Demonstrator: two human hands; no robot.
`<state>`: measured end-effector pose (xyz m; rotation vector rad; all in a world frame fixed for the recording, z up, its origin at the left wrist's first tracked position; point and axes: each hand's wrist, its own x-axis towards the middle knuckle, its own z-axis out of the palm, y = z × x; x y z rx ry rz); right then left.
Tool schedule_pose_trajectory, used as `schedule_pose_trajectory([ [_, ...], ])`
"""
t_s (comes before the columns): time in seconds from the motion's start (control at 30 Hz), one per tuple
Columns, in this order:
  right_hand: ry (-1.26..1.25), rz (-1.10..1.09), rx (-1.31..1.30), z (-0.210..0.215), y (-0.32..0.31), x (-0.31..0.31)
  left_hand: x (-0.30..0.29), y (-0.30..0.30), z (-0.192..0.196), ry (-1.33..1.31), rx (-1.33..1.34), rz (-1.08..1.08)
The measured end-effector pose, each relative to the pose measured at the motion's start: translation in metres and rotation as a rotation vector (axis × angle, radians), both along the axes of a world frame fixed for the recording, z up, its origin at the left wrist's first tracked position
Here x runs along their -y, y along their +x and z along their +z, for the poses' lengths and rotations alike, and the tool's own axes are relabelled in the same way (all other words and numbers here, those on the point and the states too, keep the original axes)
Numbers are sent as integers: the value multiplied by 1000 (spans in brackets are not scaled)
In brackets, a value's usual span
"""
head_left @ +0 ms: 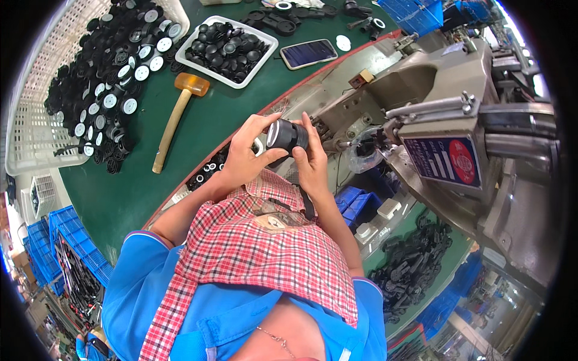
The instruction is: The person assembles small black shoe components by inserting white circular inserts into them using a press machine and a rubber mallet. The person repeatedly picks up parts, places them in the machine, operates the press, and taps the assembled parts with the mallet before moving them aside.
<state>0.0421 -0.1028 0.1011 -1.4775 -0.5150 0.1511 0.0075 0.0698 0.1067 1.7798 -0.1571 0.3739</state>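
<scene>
Between my two hands, in front of my apron, is a black caster wheel part (289, 137) with a pale disc on its left face. My left hand (245, 147) is closed around its left side, with fingers over the top and the thumb below. On the other side my right hand (312, 162) grips it, thumb against the near edge and fingers up along its right. The inner side of the part is hidden by my fingers. Beyond my left hand, a mallet (174, 120) with an amber head and wooden handle lies on the green table (135, 192).
A large white basket (24, 114) of black parts and white-faced wheels stands far left. Beside it are a white tray (265, 45) of black caps and a phone (308, 54). A heavy metal press machine (451, 138) rises at the right, above blue bins (355, 204) and piled black parts (415, 259).
</scene>
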Motion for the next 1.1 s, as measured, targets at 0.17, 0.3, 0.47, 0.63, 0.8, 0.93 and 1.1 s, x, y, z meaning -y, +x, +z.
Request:
schedule_pose_trajectory([
  [0.17, -139, 42, 108, 0, 7, 27, 20, -1, -4, -104, -174, -52],
  [0.3, -128, 30, 141, -6, 3, 36, 43, -12, 3, 96, -108, 23],
  [0.47, 240, 93, -239, -20, -12, 45, 40, 0, 3, 263, 72, -82],
  [0.63, 281, 62, -363, -37, -7, 61, 59, 11, -12, -145, -256, -273],
  [0.8, 193, -175, -466, -43, -12, 81, 80, 37, -36, -52, -286, -237],
  [0.93, 185, -440, -347, -25, -1, 96, 107, 73, -32, -35, -204, -314],
  [1.1, 165, -557, -461, -37, 13, 127, 140, 99, -42, 25, -236, -350],
])
